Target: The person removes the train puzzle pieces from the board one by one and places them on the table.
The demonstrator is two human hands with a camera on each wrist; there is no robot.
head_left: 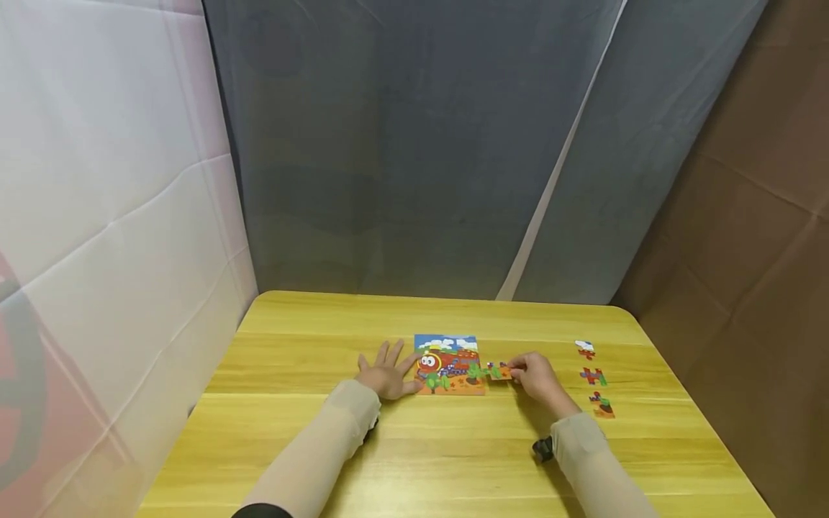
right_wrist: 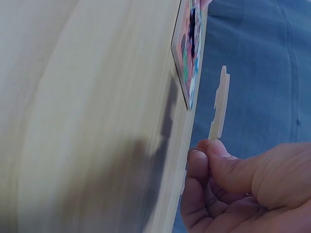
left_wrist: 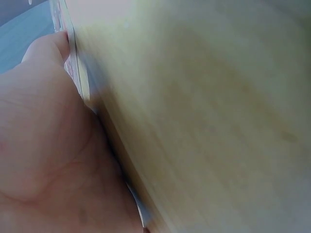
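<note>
smooth wood-grain table, printed cardboard puzzle

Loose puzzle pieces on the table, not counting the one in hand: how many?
3, in a column right of the right hand: far piece, middle piece, near piece. None visibly hidden.

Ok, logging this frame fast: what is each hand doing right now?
Left hand: open, fingers spread flat on the table, touching the puzzle edge.
Right hand: pinching a puzzle piece beside the puzzle.
</note>
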